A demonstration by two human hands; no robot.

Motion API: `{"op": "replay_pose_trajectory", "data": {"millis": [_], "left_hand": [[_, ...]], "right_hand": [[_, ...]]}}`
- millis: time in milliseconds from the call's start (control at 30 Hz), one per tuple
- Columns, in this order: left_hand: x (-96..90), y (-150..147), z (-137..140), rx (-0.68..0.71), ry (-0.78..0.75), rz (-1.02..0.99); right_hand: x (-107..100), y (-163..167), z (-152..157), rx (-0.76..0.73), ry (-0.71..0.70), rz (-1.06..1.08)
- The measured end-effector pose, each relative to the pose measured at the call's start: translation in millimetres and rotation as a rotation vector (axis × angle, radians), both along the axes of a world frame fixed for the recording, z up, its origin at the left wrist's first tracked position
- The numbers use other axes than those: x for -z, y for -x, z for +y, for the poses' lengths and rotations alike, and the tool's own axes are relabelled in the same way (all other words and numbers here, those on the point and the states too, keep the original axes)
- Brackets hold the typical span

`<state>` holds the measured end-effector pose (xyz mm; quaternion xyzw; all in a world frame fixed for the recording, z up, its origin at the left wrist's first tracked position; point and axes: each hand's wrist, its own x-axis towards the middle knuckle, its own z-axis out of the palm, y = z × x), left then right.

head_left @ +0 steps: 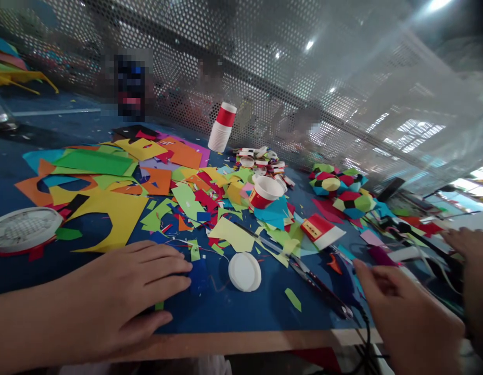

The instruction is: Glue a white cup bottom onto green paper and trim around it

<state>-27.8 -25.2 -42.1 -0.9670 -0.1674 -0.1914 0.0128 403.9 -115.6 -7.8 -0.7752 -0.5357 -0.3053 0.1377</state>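
My left hand (128, 291) lies palm down at the near edge with its fingers stretched out. By its fingertips is a blue paper scrap (199, 276). A white round disc, like a cut-off cup bottom (244, 272), lies just beyond. At the right, my right hand (411, 317) hovers with loosely bent fingers and its thumb apart; nothing shows in it. Beside it are a dark blue glue gun (345, 276) with a black cord and a long-bladed pair of scissors (309, 276) with dark handles. A red and white paper cup piece (321, 230) lies near the glue gun's tip.
Colored paper scraps (120, 219) cover the blue table (265, 317). Behind them stand a paper cup (266, 191), a cup stack (223, 127), cut cup rings (261, 161) and patchwork paper balls (341, 187). Another person's hand (470, 255) is at the right.
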Motion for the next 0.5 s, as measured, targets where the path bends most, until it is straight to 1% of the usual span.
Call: {"op": "replay_pose_trajectory", "data": {"millis": [33, 100, 167, 233, 267, 300, 400, 467, 500], "left_hand": [[-0.4, -0.7, -0.9, -0.005, 0.013, -0.013], [-0.1, -2.1, -3.4, -0.026, 0.044, -0.057], [1.2, -3.2, -5.9, -0.048, 0.077, -0.097], [2.5, -3.7, -7.4, -0.060, 0.102, -0.119], [2.9, -3.8, -7.7, -0.056, 0.111, -0.119], [2.9, -3.8, -7.8, -0.055, 0.116, -0.117], [1.5, -4.0, -7.4, -0.052, 0.119, -0.107], [0.4, -4.4, -7.2, -0.050, 0.123, -0.095], [0.0, -4.6, -7.2, -0.049, 0.128, -0.091]], "right_hand": [[-3.0, 14.4, -0.9, -0.163, -0.015, 0.001], [-7.6, 43.6, 1.5, -0.561, 0.069, -0.003], [-9.9, 69.9, 8.4, -0.788, 0.136, 0.017], [-9.8, 89.7, 18.2, -0.942, 0.236, 0.064], [-9.0, 96.6, 23.8, -0.979, 0.300, 0.075], [-7.9, 101.5, 29.4, -0.986, 0.359, 0.073], [-3.4, 106.7, 44.8, -0.909, 0.526, 0.029], [-1.4, 104.9, 52.0, -0.856, 0.589, 0.015], [-1.4, 103.0, 54.4, -0.847, 0.590, 0.019]]}}
